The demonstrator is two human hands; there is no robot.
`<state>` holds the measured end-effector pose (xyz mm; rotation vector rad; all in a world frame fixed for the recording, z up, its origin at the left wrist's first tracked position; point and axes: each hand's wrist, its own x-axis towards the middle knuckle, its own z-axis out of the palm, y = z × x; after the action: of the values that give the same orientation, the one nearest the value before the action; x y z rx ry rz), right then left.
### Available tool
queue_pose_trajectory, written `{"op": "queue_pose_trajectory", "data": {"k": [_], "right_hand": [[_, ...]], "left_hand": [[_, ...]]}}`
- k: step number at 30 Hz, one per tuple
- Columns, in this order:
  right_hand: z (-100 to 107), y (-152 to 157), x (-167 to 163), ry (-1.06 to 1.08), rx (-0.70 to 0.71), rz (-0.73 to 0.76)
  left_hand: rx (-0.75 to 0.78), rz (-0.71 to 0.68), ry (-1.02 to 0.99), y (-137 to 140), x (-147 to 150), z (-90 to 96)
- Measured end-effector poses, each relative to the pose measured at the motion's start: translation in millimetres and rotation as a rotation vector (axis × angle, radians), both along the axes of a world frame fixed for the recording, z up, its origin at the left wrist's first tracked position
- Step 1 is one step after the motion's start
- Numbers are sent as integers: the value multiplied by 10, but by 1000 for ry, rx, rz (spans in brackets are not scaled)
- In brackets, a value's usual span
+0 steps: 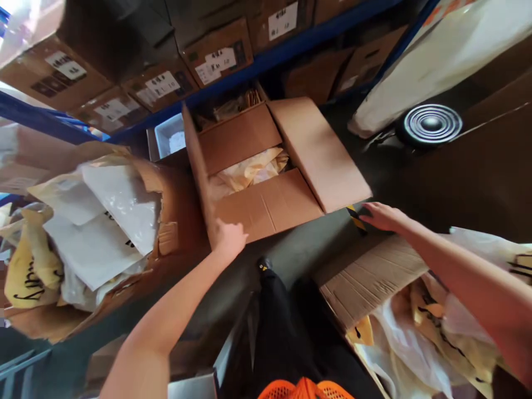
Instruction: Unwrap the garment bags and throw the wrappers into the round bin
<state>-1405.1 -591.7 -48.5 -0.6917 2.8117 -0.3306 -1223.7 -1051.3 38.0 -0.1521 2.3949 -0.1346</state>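
Two-handed, working at the open carton (pixel 266 206) lying towards twelve o'clock, judging it stiff-walled but floppy-flapped, best gripped by its walls, with the left hand (pixel 230 238) touching its seven-o'clock corner, pinch unclear, and the right hand (pixel 384 216), fingers loosely spread, beside its three-o'clock flap (pixel 320 158).

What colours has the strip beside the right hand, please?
The strip is yellow and black; head view.

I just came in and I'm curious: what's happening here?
Someone's left hand is at the near left corner of an open cardboard box with crumpled wrapping inside. Their right hand is beside its right flap; contact is unclear. A torn box of bags is on the left, another stuffed box on the right.
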Motion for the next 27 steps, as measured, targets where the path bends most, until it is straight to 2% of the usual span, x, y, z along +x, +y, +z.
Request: {"op": "queue_pose_trajectory", "data": {"k": [3,6,9,11,13,15,18,20,22,24,25,27], "right_hand": [[-296,-600,238,-18,-10,75],[-521,-1386,195,-58,1,202],[-674,-1952,-112,-87,46,180],[-730,-2201,-359,-92,86,160],[-733,-2421,-587,-97,132,168],[-662,-2640,-774,-121,189,188],[-333,-2876,-909,-150,252,197],[80,-2864,-819,-98,249,187],[610,-2674,-509,1,224,206],[1128,-2336,28,36,215,248],[1330,-2129,356,9,224,262],[1544,-1677,1047,-158,177,294]], "left_hand": [[-202,186,-102,-647,396,298],[-343,239,-143,-1106,745,394],[-383,176,-75,-1206,918,354],[-315,154,-20,-1147,922,292],[-209,220,17,-1085,865,216],[-140,351,85,-1071,794,133],[-4,528,332,-1169,762,24],[175,641,542,-1296,822,-9],[359,825,686,-1439,930,2],[490,997,640,-1537,1048,49],[547,1015,530,-1545,1099,80],[635,864,197,-1443,1180,132]]}}
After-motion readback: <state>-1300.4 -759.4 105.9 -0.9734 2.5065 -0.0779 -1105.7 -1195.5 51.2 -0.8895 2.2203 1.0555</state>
